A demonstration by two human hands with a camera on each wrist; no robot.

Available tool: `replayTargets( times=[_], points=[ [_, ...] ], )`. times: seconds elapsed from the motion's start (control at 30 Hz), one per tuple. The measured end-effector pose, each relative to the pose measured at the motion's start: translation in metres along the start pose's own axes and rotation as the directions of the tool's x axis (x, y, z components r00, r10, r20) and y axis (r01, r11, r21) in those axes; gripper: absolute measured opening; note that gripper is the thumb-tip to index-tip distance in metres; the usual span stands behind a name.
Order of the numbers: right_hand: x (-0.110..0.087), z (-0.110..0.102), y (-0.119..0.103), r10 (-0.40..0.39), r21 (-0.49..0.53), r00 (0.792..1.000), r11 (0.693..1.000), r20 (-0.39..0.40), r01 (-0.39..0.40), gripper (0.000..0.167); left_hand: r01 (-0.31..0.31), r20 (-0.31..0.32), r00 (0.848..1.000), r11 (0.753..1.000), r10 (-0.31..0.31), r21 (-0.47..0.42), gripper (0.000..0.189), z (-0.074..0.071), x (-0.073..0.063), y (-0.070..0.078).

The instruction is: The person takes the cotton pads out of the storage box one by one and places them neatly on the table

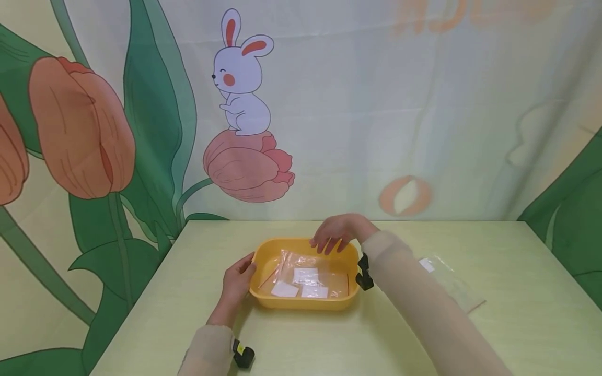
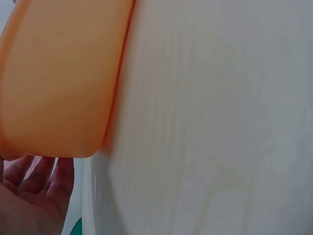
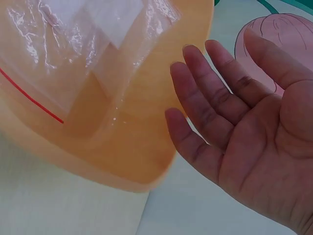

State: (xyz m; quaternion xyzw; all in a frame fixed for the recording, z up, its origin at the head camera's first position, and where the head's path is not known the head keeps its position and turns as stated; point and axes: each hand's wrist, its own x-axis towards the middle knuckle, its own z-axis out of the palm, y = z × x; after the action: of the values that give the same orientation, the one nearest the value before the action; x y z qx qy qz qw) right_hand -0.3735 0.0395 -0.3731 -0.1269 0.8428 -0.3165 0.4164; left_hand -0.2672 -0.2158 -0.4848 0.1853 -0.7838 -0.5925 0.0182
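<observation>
Perhaps one-sided nine-o'clock gripping by the left hand (image 1: 236,285) could tip the yellow oblong plastic basin (image 1: 303,303), right hand (image 1: 340,231) relaxed at one.

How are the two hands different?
The left hand holds the left end of the yellow tub; the right hand holds nothing, its fingers apart near the tub's far right corner. The left hand is nearer the person; the right hand reaches farther. Both hands are bare, with pale sleeves and black wrist devices.
</observation>
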Motion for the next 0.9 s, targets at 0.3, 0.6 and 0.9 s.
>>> replayTargets(
  times=[0.3,0.6,0.9],
  points=[
    [0.007,0.012,0.003,0.006,0.007,1.0,1.0,-0.016,-0.006,0.041,0.001,0.003,1.0,1.0,-0.001,0.001,0.045,0.0,0.0,0.0],
    [0.012,0.02,0.006,0.038,0.019,0.999,0.999,-0.021,-0.038,0.035,0.005,0.004,1.0,1.0,-0.005,-0.002,0.045,0.0,0.0,0.001],
    [0.019,0.028,0.009,0.067,-0.005,0.997,0.998,-0.041,-0.067,0.031,-0.027,0.002,1.0,1.0,0.027,-0.007,0.045,-0.002,0.0,-0.002]
  ],
)
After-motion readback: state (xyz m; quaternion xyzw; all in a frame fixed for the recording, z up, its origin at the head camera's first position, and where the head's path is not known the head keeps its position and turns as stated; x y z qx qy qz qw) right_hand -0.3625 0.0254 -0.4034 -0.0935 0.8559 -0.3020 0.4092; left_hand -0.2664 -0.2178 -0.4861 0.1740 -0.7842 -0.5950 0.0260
